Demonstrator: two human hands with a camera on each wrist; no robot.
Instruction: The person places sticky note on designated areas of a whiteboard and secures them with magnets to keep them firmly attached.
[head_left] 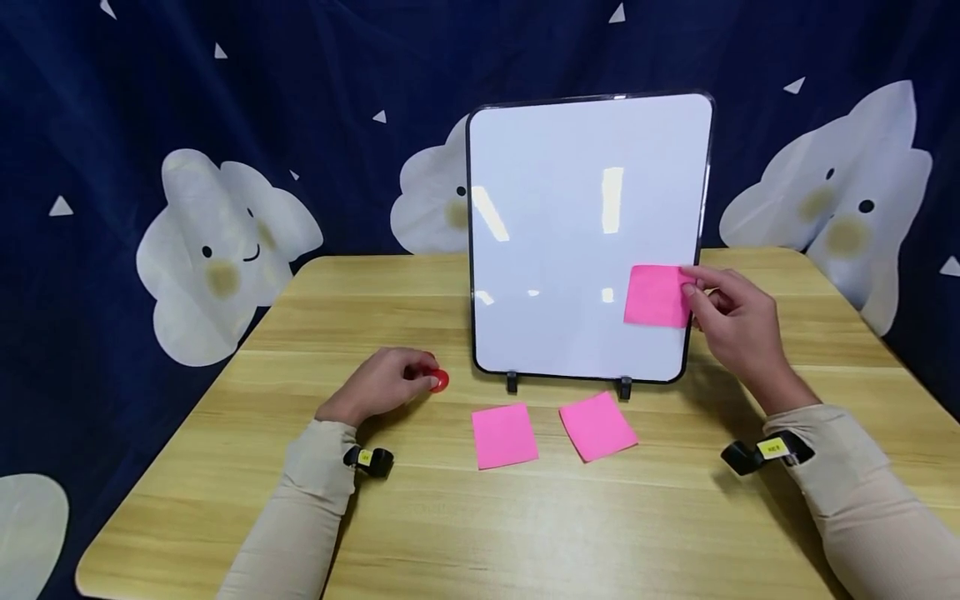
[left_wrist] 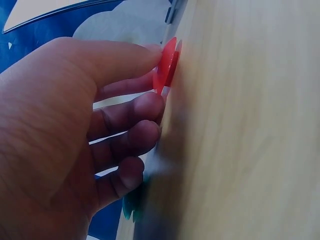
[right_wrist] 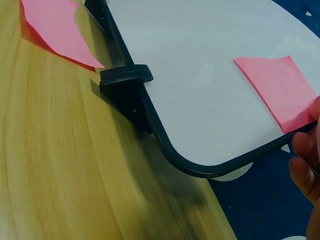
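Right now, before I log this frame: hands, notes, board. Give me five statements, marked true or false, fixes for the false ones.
1. The right hand grips a pink note at the board's right edge. True.
2. The left hand holds a note too. False: it pinches a red disc.
3. Two more notes lie on the table in front of the board. True.
4. Those two overlap. False: a gap separates them.
5. The board lies flat. False: it stands in black feet.
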